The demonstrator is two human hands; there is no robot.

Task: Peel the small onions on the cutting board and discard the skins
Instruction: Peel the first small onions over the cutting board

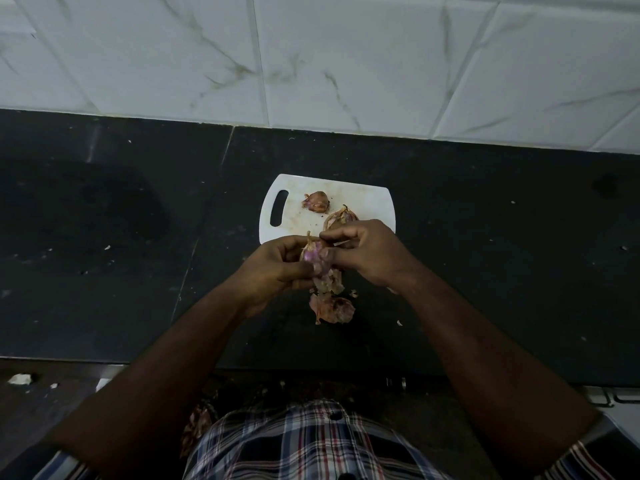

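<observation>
Black countertop (485, 271) meets white marble-veined wall tiles (346, 64).

dim kitchen corner, black stone countertop (485, 258) speckled with little crumbs and running left to right, a seam line crossing it left of middle, white marble-look wall tiles (346, 64) with grey veins at the far side, pretty low light overall

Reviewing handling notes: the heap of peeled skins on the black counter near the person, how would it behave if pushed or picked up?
The skin pile looks thin, papery and curled, so probably very light and floppy. Pushed, it would likely scatter rather than slide whole; stray flakes already dot the counter. Pinched, it may crumble.
</observation>
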